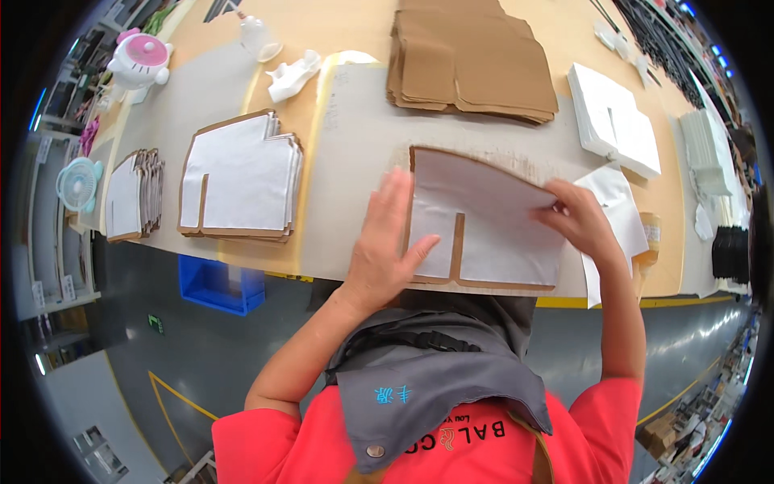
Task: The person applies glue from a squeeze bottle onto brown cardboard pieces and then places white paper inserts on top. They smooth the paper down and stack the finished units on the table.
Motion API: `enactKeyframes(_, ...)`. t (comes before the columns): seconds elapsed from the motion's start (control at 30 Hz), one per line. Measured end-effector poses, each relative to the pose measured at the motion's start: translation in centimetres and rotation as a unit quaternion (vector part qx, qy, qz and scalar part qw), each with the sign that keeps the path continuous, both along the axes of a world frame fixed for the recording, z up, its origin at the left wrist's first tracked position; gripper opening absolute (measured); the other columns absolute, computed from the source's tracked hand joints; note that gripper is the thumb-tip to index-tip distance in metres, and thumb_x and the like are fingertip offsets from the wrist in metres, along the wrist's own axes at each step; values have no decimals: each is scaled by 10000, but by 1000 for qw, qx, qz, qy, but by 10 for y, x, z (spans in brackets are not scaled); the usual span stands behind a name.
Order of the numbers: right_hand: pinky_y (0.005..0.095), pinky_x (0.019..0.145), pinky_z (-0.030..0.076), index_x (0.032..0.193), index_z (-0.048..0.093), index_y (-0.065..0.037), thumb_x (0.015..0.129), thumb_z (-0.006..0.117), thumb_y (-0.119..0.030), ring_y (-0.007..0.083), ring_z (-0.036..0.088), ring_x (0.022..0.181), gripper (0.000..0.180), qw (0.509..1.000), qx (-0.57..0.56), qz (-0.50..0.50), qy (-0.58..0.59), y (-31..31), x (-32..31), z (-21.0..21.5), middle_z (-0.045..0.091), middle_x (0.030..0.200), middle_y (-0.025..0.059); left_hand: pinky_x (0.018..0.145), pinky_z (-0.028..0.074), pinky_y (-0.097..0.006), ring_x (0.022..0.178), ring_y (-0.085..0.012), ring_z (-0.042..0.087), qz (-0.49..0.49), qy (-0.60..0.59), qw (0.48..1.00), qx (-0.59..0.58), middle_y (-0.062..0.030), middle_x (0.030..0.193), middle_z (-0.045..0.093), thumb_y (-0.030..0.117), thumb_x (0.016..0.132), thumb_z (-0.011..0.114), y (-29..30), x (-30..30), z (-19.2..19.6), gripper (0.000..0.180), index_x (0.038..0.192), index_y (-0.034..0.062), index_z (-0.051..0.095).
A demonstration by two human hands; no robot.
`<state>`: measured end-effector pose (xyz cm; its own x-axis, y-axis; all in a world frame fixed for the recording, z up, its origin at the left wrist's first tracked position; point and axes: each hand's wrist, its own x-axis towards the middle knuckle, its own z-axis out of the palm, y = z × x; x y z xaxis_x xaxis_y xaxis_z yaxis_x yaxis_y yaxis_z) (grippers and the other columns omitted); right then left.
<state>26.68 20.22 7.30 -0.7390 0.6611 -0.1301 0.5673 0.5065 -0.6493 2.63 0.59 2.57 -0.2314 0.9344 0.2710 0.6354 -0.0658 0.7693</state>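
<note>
A brown panel with a white sheet over its face [508,234] lies near the table's front edge. A brown rim and a narrow brown slot show around and within the white. My left hand [387,238] rests along the panel's left edge, fingers stretched out and thumb over the white surface. At the upper right corner, my right hand [576,218] has thumb and fingers closed on the panel's edge; whether it grips only the white sheet or both layers is hard to see. A loose white sheet [617,202] lies beside the right wrist, partly behind it.
Brown pieces [472,64] are stacked beyond the panel. White-faced panels form a larger stack [242,173] and a smaller one [133,198] at left. White sheets [617,121] and a yellowish jar [650,234] stand right. A blue bin [222,284] sits below the table.
</note>
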Motion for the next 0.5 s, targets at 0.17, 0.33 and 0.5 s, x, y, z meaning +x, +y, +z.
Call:
enactKeyframes(0.17,253,782,509,1018,690,42,834,710,-30,87,625,839,198,975,-162,-98,114,-23,-2,50,704,910,37,932,493,-264,1091,-95,575,-20,-540,841,-1,-39,1216,612,-28,884,703,-3,-20,-3,478,1331,-9,535)
enactKeyframes(0.33,229,766,485,1053,673,42,867,657,-41,68,605,843,205,966,-194,-74,153,-30,-65,60,682,912,28,849,517,-241,930,-68,620,42,-534,844,-35,-13,1063,675,-24,890,699,-36,-63,24,385,1258,-2,586)
enactKeyframes(0.5,208,642,406,938,663,17,863,694,-141,44,529,736,178,960,-247,25,132,-53,-187,53,600,799,-21,893,524,-254,968,-92,643,158,-418,894,-42,-56,1095,696,8,899,687,-94,-178,86,386,1272,-23,592)
